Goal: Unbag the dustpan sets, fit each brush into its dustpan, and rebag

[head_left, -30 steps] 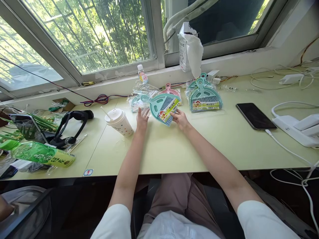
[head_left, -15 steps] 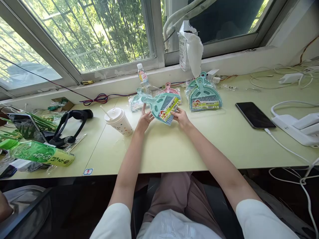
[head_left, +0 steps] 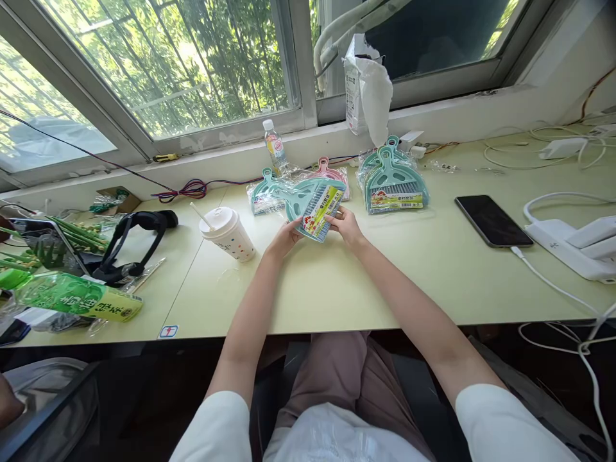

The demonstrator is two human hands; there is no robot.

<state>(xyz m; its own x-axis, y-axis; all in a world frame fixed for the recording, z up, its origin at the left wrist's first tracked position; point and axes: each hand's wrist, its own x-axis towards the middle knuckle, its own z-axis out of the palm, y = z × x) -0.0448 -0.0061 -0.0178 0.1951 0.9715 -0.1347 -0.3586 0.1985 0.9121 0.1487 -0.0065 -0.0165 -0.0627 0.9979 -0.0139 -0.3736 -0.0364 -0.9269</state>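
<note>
Between my hands, above the table, I hold a teal mini dustpan and brush set (head_left: 315, 204) with a yellow label, tilted with its handle toward the upper left. Clear plastic wrap shows around its handle. My left hand (head_left: 285, 239) grips its lower left edge. On the right edge, by the label, the fingers of my right hand (head_left: 346, 226) are closed. Behind it lie another teal set (head_left: 264, 200) and a pink set (head_left: 328, 168), both partly covered. A stack of wrapped teal sets (head_left: 395, 183) rests to the right.
A lidded cup with a straw (head_left: 230, 234) stands left of my hands. Farther left are a black headset strap (head_left: 137, 240) and a green drink bottle (head_left: 72, 295) on its side. To the right lie a phone (head_left: 491, 221) and a white power strip (head_left: 572, 247). A small bottle (head_left: 274, 146) stands behind.
My left hand has shifted from the handle side, fingers spread, down to the lower edge of the dustpan set. The set has moved slightly left, and its plastic wrap shows more.
</note>
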